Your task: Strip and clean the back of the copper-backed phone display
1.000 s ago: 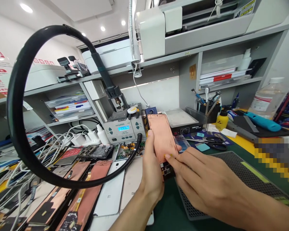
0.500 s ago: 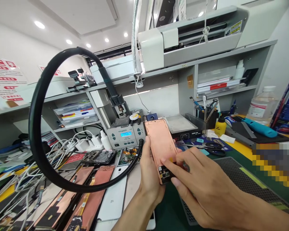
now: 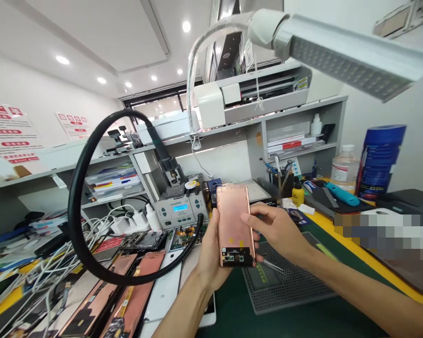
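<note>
A phone screen assembly with a copper-coloured back is held up over the bench, its black lower end and small circuit parts facing me. My left hand wraps it from the left and below, with fingertips showing past the right edge. On the right, my right hand grips its edge, thumb on the copper face; the other fingers are partly hidden. Metal tweezers show below the right edge, near the left fingertips; whether those fingers hold them I cannot tell. Under both hands lies a grey perforated mat.
A looped black hose arches over the left side beside a hot-air station. Several dismantled phones, a white phone and tangled cables crowd the left. A lamp hangs at upper right. A yellow bottle stands behind the mat.
My view has shifted, bringing the lamp into sight. My right hand has moved from the lower end of the screen assembly up to its right edge. Tweezers now show below it.
</note>
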Demonstrator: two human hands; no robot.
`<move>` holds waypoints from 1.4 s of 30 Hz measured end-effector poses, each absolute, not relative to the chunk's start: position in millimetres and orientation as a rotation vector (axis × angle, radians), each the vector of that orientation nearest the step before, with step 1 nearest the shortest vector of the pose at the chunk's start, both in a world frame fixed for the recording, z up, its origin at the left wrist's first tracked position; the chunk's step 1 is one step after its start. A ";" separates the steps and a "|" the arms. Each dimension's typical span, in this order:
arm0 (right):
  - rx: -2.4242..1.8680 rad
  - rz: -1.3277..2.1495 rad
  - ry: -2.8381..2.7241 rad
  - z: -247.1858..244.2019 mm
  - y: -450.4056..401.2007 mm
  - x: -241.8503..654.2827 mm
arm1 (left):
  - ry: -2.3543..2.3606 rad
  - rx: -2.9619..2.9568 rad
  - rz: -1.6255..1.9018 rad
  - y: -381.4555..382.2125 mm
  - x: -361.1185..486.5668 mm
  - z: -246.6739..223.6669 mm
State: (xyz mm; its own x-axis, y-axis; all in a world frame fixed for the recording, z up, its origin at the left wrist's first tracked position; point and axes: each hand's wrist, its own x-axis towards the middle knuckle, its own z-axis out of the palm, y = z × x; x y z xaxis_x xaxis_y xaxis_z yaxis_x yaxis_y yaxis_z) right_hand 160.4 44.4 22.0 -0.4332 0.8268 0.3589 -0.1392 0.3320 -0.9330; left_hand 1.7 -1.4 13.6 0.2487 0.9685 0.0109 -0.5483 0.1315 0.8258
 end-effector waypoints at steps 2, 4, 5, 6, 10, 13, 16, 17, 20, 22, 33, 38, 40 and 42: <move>-0.648 1.297 -1.605 21.9 46.7 161.2 | 0.686 0.854 1.225 -0.6 4.4 13.4; -0.683 1.289 -1.566 21.2 52.5 162.9 | 0.726 0.887 1.253 1.2 5.8 12.4; -0.704 1.272 -1.549 20.7 56.4 164.0 | 0.745 0.906 1.266 2.3 5.9 11.5; -0.724 1.251 -1.535 20.1 60.6 164.9 | 0.767 0.927 1.278 3.4 5.6 10.4; -0.781 1.232 -1.536 16.5 73.8 167.3 | 0.846 1.011 1.279 7.0 3.6 5.1; -0.797 1.271 -1.554 13.1 77.4 167.1 | 0.878 1.061 1.267 7.1 3.3 2.9; -0.809 1.312 -1.561 9.9 79.1 165.8 | 0.899 1.095 1.256 6.1 4.3 2.6; -0.813 1.322 -1.562 8.8 79.8 165.3 | 0.904 1.104 1.254 5.8 4.6 2.8; -0.816 1.342 -1.572 5.8 82.7 164.5 | 0.910 1.128 1.246 5.4 5.2 3.9; -0.816 1.346 -1.580 4.2 85.0 164.5 | 0.913 1.139 1.241 5.6 5.2 4.8; -0.860 1.311 -1.713 -3.8 87.5 162.8 | 0.956 1.177 1.210 8.6 7.9 -2.5; -1.006 1.208 -1.844 -1.8 97.2 166.4 | 0.949 1.187 1.230 10.8 3.7 -3.8; -1.090 1.136 -1.925 0.2 104.5 172.9 | 0.949 1.172 1.265 11.8 0.6 -2.9; -1.159 1.065 -2.049 2.7 108.8 181.5 | 0.951 1.152 1.303 12.8 -2.4 -1.8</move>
